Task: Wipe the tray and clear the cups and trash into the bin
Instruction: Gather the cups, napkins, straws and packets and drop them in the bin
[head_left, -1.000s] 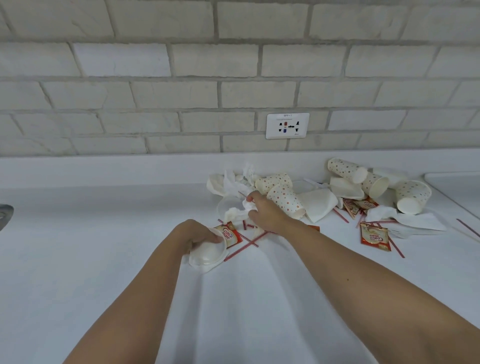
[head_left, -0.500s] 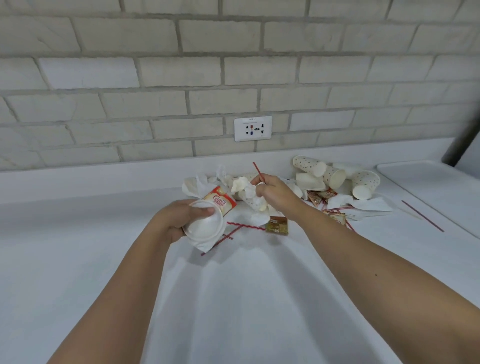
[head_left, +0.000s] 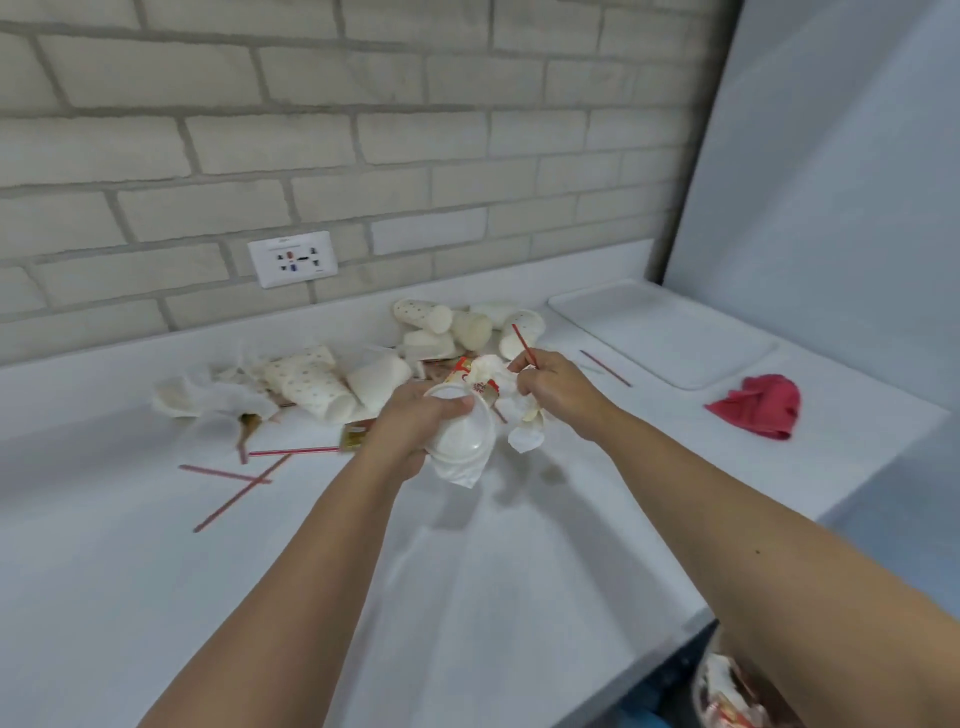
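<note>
Lid (head_left: 460, 439) gripped in curled left fingers (head_left: 453, 404); right fingers (head_left: 525, 383) pinch stirrer (head_left: 523, 344) and napkin (head_left: 527, 435).

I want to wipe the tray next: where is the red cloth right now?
In the head view, the crumpled red cloth lies on the white counter at the far right, just in front of the flat white tray.

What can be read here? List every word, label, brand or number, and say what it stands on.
Nothing reads clearly.
Held red-and-white sachet: red print, too blurred to read.
Wall socket plate: tiny mark on its top edge, too small to read.
Loose brownish sachet: blurred, unreadable.
Dotted paper cups: dots only, no text.
</note>
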